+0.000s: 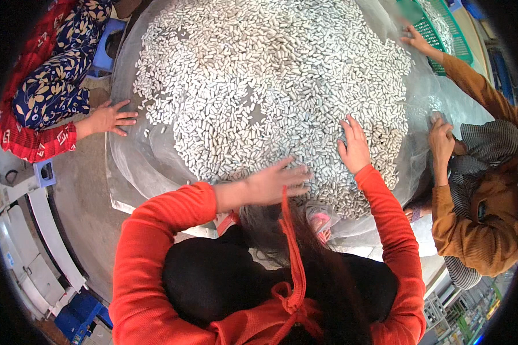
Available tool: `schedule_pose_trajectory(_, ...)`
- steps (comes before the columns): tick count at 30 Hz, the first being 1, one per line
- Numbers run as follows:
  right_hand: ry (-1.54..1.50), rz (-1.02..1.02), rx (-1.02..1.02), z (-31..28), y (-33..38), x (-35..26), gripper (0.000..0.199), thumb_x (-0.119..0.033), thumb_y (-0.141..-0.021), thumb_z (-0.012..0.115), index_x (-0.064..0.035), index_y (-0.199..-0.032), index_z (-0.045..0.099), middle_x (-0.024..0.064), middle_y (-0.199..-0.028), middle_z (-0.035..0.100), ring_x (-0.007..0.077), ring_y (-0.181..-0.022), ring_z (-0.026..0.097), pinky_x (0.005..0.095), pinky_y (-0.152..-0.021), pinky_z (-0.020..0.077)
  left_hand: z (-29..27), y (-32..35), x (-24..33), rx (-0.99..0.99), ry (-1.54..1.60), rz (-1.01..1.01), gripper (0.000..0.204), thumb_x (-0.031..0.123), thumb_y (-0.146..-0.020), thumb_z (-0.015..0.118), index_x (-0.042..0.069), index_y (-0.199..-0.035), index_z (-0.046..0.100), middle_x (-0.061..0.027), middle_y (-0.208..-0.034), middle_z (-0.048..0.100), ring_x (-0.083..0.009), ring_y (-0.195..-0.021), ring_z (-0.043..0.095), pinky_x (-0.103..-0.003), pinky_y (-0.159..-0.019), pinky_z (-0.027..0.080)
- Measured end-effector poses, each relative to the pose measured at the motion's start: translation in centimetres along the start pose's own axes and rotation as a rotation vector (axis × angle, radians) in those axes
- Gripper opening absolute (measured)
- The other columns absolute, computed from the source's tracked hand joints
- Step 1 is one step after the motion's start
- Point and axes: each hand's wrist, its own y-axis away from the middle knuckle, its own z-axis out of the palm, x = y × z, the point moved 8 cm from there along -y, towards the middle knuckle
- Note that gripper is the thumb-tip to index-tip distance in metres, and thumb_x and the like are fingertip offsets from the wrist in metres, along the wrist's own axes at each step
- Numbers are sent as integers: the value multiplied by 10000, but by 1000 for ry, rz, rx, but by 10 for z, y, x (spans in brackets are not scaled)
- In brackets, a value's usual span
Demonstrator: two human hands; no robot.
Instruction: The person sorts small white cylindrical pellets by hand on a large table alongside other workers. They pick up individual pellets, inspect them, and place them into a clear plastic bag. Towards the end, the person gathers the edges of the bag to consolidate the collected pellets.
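A wide heap of small, silver-grey, rod-shaped pieces [276,75] is spread over a clear plastic sheet [141,164] in front of me. My left hand [273,183] is over the heap's near edge, its fingers apart and slightly blurred; I see nothing held in it. Farther right, my right hand [355,146] lies palm down on the pieces with fingers stretched out. It holds nothing that I can see. Red sleeves cover both my arms. Long dark hair and a red cord hang between them, hiding part of the near edge.
On the left, a person in a red patterned sleeve [40,141] rests a hand [110,119] on the sheet. To the right, someone in a brown sleeve [480,86] has hands at the sheet's edge. A green basket [460,37] holds similar pieces. Blue stools [105,54] stand at left.
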Motion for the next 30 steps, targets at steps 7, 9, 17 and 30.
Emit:
schedule_pose_trajectory(7,-95,-43,-24,4,-1,3,480,-90,-735,568,-41,-1197,450,176,-1306,380,356,-1184,376,401,-1004,307,-38,-11,-72,26,-258,103,455,214,-793,553,193,-1235,445,-64,-1344,372,-206,-1258,329,-470,-1056,203)
schedule_pose_trajectory(9,-66,-24,-18,3,1,5,478,-92,-738,567,-43,-1198,449,173,-1310,376,353,-1188,373,400,-1008,301,-87,-17,-96,88,-140,-59,415,190,-766,586,181,-1172,497,-85,-1265,434,-222,-1184,407,-438,-1004,287)
schedule_pose_trajectory(17,-42,1,-20,3,-2,4,486,-108,-743,573,-57,-1209,443,159,-1312,370,342,-1191,368,395,-1008,299,-96,74,-175,93,-172,-336,150,223,-797,570,132,-910,605,-20,-1016,556,-212,-1001,501,-383,-904,350)
schedule_pose_trajectory(30,-87,-30,44,1,0,3,466,-83,-712,575,-56,-1166,474,167,-1269,404,344,-1150,403,416,-986,308,-87,21,-188,123,-444,-499,99,194,-747,576,154,-826,620,7,-875,539,-178,-886,516,-347,-789,391)
